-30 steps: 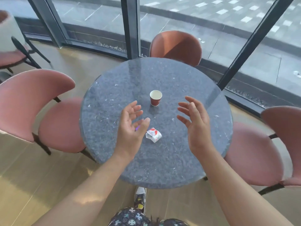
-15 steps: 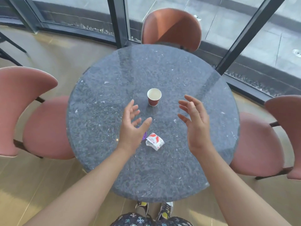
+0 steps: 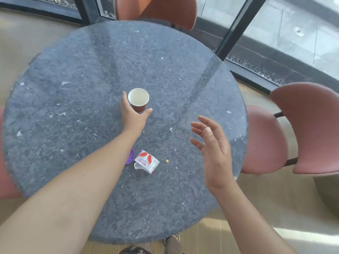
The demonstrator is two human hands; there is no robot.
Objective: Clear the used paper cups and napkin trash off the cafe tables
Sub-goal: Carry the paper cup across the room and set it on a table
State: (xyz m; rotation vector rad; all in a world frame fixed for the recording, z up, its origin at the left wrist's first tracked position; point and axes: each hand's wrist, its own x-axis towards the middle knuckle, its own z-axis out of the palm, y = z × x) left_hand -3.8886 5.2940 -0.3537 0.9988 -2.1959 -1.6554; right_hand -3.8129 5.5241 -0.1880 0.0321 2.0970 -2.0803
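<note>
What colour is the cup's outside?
The cup is dark red outside, white inside, seen in the head view.

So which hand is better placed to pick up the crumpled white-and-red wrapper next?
Right. The right hand hovers open and empty near the crumpled white-and-red paper wrapper, while the left hand is curled round the red paper cup farther across the round grey stone table.

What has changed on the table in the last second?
The left hand reached forward from beside the wrapper to the paper cup and now wraps round its side. The right hand stays open above the table, holding nothing. Cup, wrapper and purple item have not moved.
</note>
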